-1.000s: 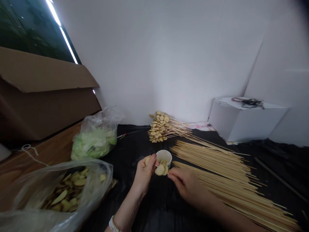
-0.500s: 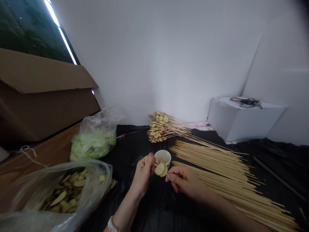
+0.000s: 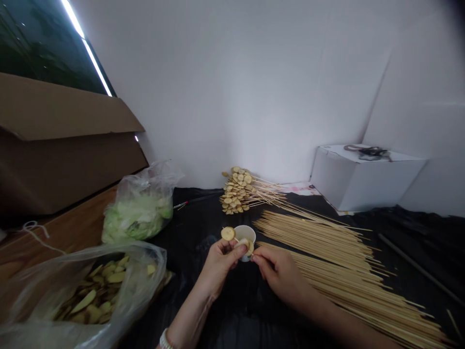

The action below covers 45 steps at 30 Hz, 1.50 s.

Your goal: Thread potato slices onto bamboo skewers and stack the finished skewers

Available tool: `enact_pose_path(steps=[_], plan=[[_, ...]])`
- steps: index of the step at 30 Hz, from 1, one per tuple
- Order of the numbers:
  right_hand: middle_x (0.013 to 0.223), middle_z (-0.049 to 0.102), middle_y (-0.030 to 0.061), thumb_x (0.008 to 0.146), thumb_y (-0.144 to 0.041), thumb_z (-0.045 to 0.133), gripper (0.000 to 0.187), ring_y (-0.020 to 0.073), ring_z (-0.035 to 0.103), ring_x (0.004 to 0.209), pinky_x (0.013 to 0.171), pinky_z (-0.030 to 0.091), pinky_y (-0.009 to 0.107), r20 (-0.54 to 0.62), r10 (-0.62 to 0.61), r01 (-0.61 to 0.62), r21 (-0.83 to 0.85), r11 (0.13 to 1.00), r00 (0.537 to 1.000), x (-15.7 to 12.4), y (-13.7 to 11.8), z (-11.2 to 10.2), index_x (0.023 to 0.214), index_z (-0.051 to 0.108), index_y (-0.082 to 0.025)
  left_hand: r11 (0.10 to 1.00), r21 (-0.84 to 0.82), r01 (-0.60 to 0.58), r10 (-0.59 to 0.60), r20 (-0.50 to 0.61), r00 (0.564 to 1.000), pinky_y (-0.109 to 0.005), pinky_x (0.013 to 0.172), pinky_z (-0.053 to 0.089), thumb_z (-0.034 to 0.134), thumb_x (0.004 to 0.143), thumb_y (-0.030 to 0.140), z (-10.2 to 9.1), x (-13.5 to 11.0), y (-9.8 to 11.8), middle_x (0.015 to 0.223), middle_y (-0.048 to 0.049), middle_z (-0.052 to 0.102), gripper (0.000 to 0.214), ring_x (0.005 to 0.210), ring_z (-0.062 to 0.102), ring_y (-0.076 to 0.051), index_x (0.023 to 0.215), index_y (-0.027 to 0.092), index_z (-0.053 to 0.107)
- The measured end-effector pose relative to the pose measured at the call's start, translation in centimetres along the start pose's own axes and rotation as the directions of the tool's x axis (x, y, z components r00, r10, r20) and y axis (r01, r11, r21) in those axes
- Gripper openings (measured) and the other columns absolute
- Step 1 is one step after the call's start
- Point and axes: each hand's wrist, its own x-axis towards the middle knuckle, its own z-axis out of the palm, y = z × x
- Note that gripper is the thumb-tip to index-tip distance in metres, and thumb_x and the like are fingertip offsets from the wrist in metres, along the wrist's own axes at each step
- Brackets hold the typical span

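My left hand (image 3: 220, 265) pinches a pale potato slice on a thin bamboo skewer. One round potato slice (image 3: 228, 233) sits at the skewer's far end, above my fingers, and another slice (image 3: 250, 246) shows beside my thumb. My right hand (image 3: 279, 272) is closed on the skewer just below these slices; most of the stick's lower part is hidden. Right behind both hands stands a white paper cup (image 3: 244, 232), partly covered by the slices and fingers.
Skewered potato slices (image 3: 238, 191) lie piled by the wall. Rows of bare bamboo skewers (image 3: 341, 271) spread to the right. An open plastic bag (image 3: 145, 286) holds potato slices at left, with a bag of cut greens (image 3: 140, 218) behind. A white box (image 3: 366, 179) stands back right.
My left thumb and fingers have shifted down onto the lower slices, and one slice now sits at the skewer's far end. My right hand stays on the skewer.
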Motion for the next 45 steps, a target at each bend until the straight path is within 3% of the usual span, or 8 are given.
enact_pose_path(steps=[4,10,21,27,32,38,45], plan=[[0.074,0.063,0.0057,0.095,-0.022,0.034,0.031,0.0154,0.056,0.068,0.064,0.037,0.026,-0.052,-0.160,0.150,-0.161,0.976,0.986,-0.2,0.3,0.2,0.079,0.060,-0.017,0.998,-0.063,-0.030,0.028,-0.031,0.999,-0.018,0.044,0.023,0.083,0.059,0.038,0.1,0.1,-0.2,0.058,0.0047,0.051,0.035,0.048,0.033,-0.004,0.067,0.014,0.059],[0.054,0.051,-0.0036,0.093,-0.026,0.043,0.032,0.0107,0.048,0.053,0.054,0.033,0.022,0.026,0.056,-0.058,0.078,0.995,0.998,0.1,-0.6,-0.4,0.064,0.054,-0.019,0.995,-0.091,-0.049,0.045,-0.050,0.998,-0.018,0.045,0.024,0.084,0.059,0.037,0.2,0.0,0.2,0.059,0.0035,0.051,0.034,0.049,0.033,-0.004,0.072,0.012,0.066],[0.054,0.050,-0.0041,0.093,-0.028,0.045,0.034,0.0104,0.047,0.055,0.057,0.034,0.022,0.002,0.107,-0.106,0.180,0.978,0.994,0.2,-0.9,-0.4,0.061,0.052,-0.018,0.981,-0.158,-0.117,0.112,-0.038,0.993,-0.017,0.043,0.024,0.081,0.064,0.040,-0.4,0.4,-0.2,0.055,0.0058,0.047,0.034,0.047,0.034,-0.003,0.074,0.014,0.062],[0.056,0.053,-0.0037,0.093,-0.029,0.044,0.031,0.0106,0.049,0.057,0.058,0.036,0.022,0.027,0.092,-0.096,0.257,0.962,0.995,0.2,-1.2,-0.5,0.068,0.057,-0.018,0.999,-0.052,-0.009,0.015,0.117,0.993,-0.016,0.041,0.024,0.085,0.059,0.031,0.0,-0.2,-0.1,0.060,0.0010,0.057,0.030,0.047,0.039,-0.003,0.076,0.012,0.069],[0.055,0.055,-0.0043,0.092,-0.028,0.045,0.024,0.0096,0.046,0.050,0.054,0.035,0.022,0.083,0.127,-0.146,0.284,0.948,0.988,0.2,-0.8,-0.2,0.077,0.062,-0.018,0.980,-0.195,-0.030,0.042,0.055,0.998,-0.015,0.048,0.033,0.084,0.061,0.025,0.0,-0.1,0.0,0.068,0.0005,0.061,0.026,0.052,0.041,-0.003,0.081,0.013,0.073],[0.051,0.052,-0.0060,0.092,-0.029,0.043,0.024,0.0091,0.041,0.045,0.052,0.034,0.022,0.097,0.175,-0.198,0.339,0.920,0.980,0.1,-0.6,0.0,0.084,0.063,-0.019,0.939,-0.338,0.056,-0.001,0.160,0.987,-0.018,0.067,0.045,0.080,0.067,0.014,-0.1,-0.3,0.7,0.084,-0.0011,0.065,0.033,0.067,0.054,-0.005,0.099,0.017,0.073],[0.052,0.053,-0.0046,0.091,-0.028,0.043,0.025,0.0097,0.045,0.049,0.053,0.035,0.022,0.063,0.160,-0.172,0.324,0.930,0.985,0.1,-0.7,0.2,0.074,0.060,-0.019,0.939,-0.321,0.120,-0.066,0.175,0.982,-0.018,0.066,0.045,0.079,0.068,0.015,0.3,-0.5,0.2,0.080,-0.0015,0.064,0.034,0.065,0.057,-0.006,0.101,0.014,0.072]])
